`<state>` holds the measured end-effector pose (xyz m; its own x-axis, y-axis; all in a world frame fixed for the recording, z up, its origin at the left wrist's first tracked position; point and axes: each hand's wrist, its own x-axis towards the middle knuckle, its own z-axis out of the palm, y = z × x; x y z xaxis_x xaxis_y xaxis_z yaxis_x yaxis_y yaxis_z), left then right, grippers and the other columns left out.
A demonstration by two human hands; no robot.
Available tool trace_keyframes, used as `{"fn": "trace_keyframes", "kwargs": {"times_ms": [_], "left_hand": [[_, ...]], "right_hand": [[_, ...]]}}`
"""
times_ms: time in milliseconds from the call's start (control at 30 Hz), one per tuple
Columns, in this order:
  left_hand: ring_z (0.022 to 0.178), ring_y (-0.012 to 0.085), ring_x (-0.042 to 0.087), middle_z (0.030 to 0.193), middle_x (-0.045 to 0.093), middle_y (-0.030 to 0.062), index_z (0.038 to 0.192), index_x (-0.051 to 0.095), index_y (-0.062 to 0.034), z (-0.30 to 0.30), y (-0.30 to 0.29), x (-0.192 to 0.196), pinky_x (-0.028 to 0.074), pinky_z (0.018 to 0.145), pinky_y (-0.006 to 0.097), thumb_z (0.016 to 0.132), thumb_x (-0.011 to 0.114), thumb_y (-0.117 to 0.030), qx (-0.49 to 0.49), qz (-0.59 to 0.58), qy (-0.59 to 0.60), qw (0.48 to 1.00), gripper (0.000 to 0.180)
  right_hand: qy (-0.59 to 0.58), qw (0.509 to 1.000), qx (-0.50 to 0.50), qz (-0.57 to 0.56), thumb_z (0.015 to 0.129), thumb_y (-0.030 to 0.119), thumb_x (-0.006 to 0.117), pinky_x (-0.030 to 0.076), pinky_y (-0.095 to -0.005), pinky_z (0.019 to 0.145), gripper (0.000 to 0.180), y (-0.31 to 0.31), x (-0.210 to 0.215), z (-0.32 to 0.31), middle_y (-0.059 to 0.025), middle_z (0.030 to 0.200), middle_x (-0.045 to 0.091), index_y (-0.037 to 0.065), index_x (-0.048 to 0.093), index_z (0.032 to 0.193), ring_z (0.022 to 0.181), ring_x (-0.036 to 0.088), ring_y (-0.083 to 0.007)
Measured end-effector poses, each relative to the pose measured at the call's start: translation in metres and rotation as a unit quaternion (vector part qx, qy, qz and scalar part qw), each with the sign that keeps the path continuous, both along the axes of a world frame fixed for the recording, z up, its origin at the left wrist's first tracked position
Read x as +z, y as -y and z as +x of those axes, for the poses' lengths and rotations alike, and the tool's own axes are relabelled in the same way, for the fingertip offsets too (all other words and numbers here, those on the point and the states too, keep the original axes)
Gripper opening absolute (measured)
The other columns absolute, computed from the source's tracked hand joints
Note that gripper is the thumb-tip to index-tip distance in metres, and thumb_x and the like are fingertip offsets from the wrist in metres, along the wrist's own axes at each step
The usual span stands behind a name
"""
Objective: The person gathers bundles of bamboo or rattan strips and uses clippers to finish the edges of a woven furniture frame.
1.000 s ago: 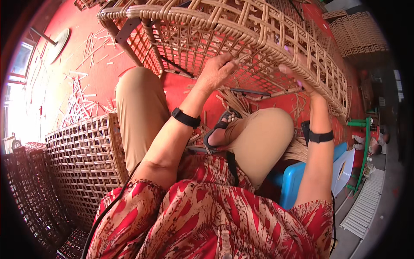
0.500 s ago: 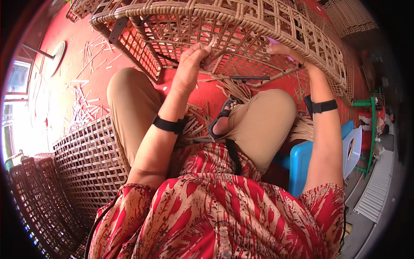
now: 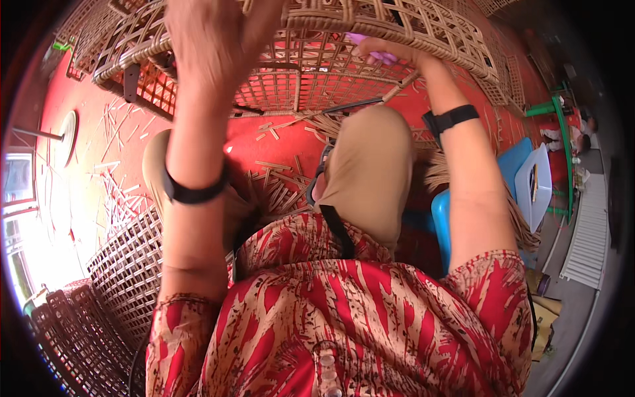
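Note:
A brown woven wicker frame (image 3: pixel 264 89), open-latticed with a thick braided rim, stands tilted in front of my knees. My left hand (image 3: pixel 208 40) is raised over its near rim at the left. Motion smears that hand, and its fingers are partly cut off by the picture's upper edge, so whether they hold anything is unclear. My right hand (image 3: pixel 397 51) reaches under the rim into the frame, its fingers closed on a small purple object (image 3: pixel 383 58) whose kind I cannot make out.
Cut wicker strips (image 3: pixel 274 185) litter the red floor around my feet. At my right are a blue plastic stool (image 3: pixel 441 221) and a pale plastic bin (image 3: pixel 533 182). More woven panels (image 3: pixel 126 264) lean at my left. A round stand base (image 3: pixel 69 137) lies farther left.
My left hand has moved up and left, from inside the frame to above its rim. My right hand has shifted left with the purple object. The frame sits higher and farther left in view.

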<state>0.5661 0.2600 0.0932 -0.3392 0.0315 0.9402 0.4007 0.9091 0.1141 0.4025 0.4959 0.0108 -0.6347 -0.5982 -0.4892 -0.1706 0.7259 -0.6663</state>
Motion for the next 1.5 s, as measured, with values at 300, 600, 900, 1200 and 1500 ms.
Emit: {"fn": "trace_keyframes", "kwargs": {"times_ms": [300,600,900,1200,1500], "left_hand": [[0.121,0.0323,0.043,0.125,0.051,0.0211,0.122,0.052,-0.0024,-0.079,0.011,0.009,0.036,0.096,0.045,0.089,0.039,-0.055,0.065,-0.125,0.438,0.888,0.063],[0.111,0.034,0.051,0.113,0.057,0.02,0.112,0.057,0.0,-0.048,-0.014,0.013,0.039,0.093,0.044,0.09,0.042,-0.05,0.024,-0.11,0.394,0.912,0.056],[0.106,0.0359,0.053,0.105,0.059,0.0222,0.104,0.058,0.0011,-0.055,0.009,-0.002,0.039,0.091,0.048,0.089,0.043,-0.049,0.03,-0.16,0.341,0.926,0.055],[0.104,0.0348,0.055,0.107,0.06,0.0192,0.104,0.062,-0.0015,-0.048,0.004,0.004,0.038,0.093,0.051,0.091,0.04,-0.049,0.068,-0.183,0.354,0.915,0.054],[0.096,0.0332,0.059,0.101,0.06,0.0181,0.098,0.066,-0.0102,-0.061,0.012,-0.008,0.046,0.083,0.043,0.093,0.042,-0.04,0.062,-0.316,0.231,0.918,0.038]], "right_hand": [[0.192,0.849,-0.281,-0.405,0.075,0.04,0.064,0.046,-0.0332,0.07,0.052,-0.025,-0.119,0.08,-0.0071,0.084,0.063,0.004,0.056,0.112,0.078,0.061,-0.0184],[0.339,0.705,-0.484,-0.393,0.069,0.041,0.069,0.047,-0.034,0.056,0.042,-0.087,-0.155,0.07,-0.0073,0.077,0.059,0.004,0.052,0.082,0.065,0.058,-0.0241],[0.454,0.708,-0.501,-0.204,0.07,0.052,0.065,0.041,-0.0286,0.053,0.067,-0.116,-0.108,0.016,-0.0112,0.083,0.061,-0.008,0.054,0.098,0.067,0.058,-0.0205],[0.449,0.79,-0.407,-0.089,0.074,0.059,0.058,0.04,-0.025,0.052,0.076,-0.14,-0.069,-0.008,-0.0097,0.082,0.059,-0.01,0.052,0.105,0.066,0.056,-0.017],[0.513,0.783,-0.345,-0.065,0.076,0.061,0.055,0.038,-0.0251,0.056,0.078,-0.146,-0.075,-0.028,-0.0097,0.085,0.06,-0.011,0.052,0.106,0.068,0.055,-0.0156]]}}
